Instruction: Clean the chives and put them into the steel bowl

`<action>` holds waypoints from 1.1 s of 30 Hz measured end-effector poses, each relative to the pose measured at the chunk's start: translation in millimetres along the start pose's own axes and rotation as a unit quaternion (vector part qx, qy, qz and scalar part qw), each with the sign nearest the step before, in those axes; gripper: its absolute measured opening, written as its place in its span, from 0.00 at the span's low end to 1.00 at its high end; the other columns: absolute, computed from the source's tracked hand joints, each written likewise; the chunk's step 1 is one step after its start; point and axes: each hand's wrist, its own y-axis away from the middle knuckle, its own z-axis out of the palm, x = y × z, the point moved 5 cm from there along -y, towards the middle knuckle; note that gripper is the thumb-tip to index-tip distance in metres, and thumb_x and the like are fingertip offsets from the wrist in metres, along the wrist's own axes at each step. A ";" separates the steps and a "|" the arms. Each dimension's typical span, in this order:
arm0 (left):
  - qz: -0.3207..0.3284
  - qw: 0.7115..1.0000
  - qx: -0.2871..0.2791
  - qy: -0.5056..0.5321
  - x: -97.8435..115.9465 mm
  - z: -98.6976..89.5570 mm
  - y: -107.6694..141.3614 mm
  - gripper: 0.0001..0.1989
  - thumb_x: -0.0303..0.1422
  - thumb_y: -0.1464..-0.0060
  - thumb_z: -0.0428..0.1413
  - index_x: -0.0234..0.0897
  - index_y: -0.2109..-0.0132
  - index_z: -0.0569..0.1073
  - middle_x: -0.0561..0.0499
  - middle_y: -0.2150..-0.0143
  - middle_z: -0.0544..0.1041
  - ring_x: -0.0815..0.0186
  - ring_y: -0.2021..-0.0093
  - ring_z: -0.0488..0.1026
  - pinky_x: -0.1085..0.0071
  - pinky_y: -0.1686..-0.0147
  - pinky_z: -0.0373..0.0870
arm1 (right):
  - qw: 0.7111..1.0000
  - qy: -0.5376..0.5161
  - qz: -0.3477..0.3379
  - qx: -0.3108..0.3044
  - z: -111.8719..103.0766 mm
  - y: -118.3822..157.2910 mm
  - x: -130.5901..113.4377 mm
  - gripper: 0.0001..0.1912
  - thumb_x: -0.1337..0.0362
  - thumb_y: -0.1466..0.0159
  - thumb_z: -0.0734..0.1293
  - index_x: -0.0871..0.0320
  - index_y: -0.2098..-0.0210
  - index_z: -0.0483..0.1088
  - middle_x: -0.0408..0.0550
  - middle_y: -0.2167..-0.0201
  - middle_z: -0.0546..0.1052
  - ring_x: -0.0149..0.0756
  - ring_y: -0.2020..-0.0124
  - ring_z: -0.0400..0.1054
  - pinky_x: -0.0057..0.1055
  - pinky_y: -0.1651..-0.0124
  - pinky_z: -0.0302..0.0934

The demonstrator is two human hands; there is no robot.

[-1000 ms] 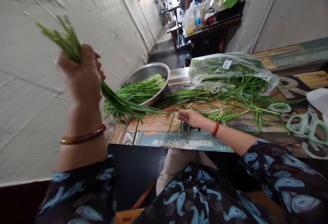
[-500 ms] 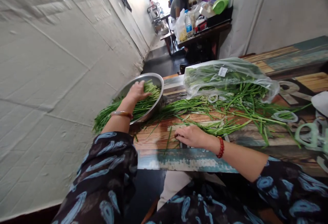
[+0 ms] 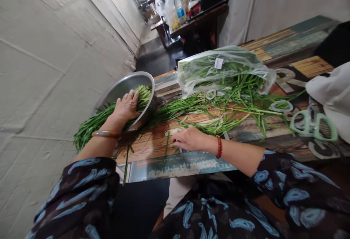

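Head view: the left hand [image 3: 127, 107], fingers spread, lies on greens [image 3: 144, 95] in the bowl [image 3: 120, 81] at left; the right hand [image 3: 188, 138] (curled, its grip unclear) is at the bench [image 3: 191, 163] near loose stalks [image 3: 228, 125].

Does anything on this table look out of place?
Yes: a stray green stalk lies at the near left corner of the table, away from the loose pile, and greens spill over the left rim of the metal bowl.
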 end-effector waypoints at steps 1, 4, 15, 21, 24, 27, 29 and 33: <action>-0.009 1.000 0.001 0.009 -2.9 0.4 -3.1 0.52 0.41 0.48 0.59 0.29 0.26 0.40 0.31 0.25 0.44 0.42 0.28 0.49 0.45 0.35 0.53 | 1.000 0.002 0.001 -0.001 -0.1 -0.3 0.2 0.12 0.59 0.29 0.61 0.56 0.54 0.73 0.48 0.61 0.81 0.36 0.60 0.74 0.29 0.63 0.56; -0.030 0.999 -0.021 0.028 -8.9 -3.2 -10.0 0.51 0.41 0.47 0.58 0.29 0.26 0.40 0.32 0.25 0.45 0.45 0.28 0.51 0.49 0.35 0.57 | 1.000 0.007 0.001 -0.004 1.3 -0.8 0.9 0.12 0.59 0.29 0.61 0.56 0.55 0.74 0.48 0.60 0.81 0.36 0.60 0.74 0.29 0.63 0.57; 0.168 0.944 0.183 0.216 114.9 -86.4 37.0 0.25 0.38 0.38 0.48 0.38 0.35 0.66 0.46 0.36 0.70 0.57 0.36 0.66 0.60 0.33 0.61 | 0.999 0.049 0.001 -0.004 -0.8 -2.8 1.9 0.13 0.58 0.30 0.61 0.57 0.56 0.74 0.51 0.59 0.81 0.40 0.58 0.75 0.31 0.62 0.61; 0.122 0.965 0.130 0.193 192.8 -33.6 6.4 0.33 0.43 0.42 0.57 0.28 0.35 0.62 0.33 0.33 0.64 0.48 0.34 0.64 0.54 0.36 0.61 | 0.996 0.087 -0.016 -0.013 -3.2 -0.7 -3.7 0.11 0.59 0.31 0.61 0.57 0.57 0.73 0.52 0.59 0.81 0.41 0.58 0.76 0.32 0.63 0.62; 0.075 0.968 0.136 0.197 196.3 -21.8 1.6 0.32 0.44 0.43 0.58 0.30 0.37 0.65 0.34 0.42 0.72 0.49 0.43 0.71 0.57 0.45 0.68 | 0.993 0.110 -0.027 -0.018 -1.8 0.0 -4.0 0.12 0.59 0.30 0.60 0.58 0.56 0.72 0.52 0.60 0.81 0.41 0.60 0.76 0.32 0.64 0.62; 0.096 0.966 0.152 0.186 193.2 -23.6 17.0 0.15 0.38 0.42 0.56 0.35 0.51 0.74 0.40 0.54 0.75 0.53 0.51 0.72 0.59 0.51 0.69 | 0.992 0.124 -0.030 -0.018 -2.2 -1.7 0.2 0.12 0.60 0.30 0.60 0.58 0.56 0.73 0.53 0.60 0.81 0.41 0.58 0.76 0.32 0.63 0.62; 0.109 0.956 0.187 0.200 188.1 -29.3 32.3 0.08 0.32 0.44 0.55 0.36 0.58 0.75 0.42 0.57 0.74 0.54 0.53 0.71 0.60 0.52 0.69 | 0.991 0.131 -0.025 -0.014 -4.6 -4.1 4.9 0.12 0.61 0.30 0.61 0.59 0.56 0.73 0.54 0.59 0.81 0.41 0.57 0.76 0.32 0.61 0.63; 0.139 0.916 0.265 0.267 182.2 -37.7 55.0 0.15 0.23 0.51 0.53 0.36 0.55 0.73 0.41 0.50 0.73 0.55 0.48 0.70 0.62 0.49 0.69 | 0.990 0.144 0.010 -0.003 -10.8 -7.6 14.5 0.14 0.61 0.30 0.61 0.61 0.59 0.76 0.56 0.60 0.82 0.43 0.58 0.76 0.33 0.60 0.63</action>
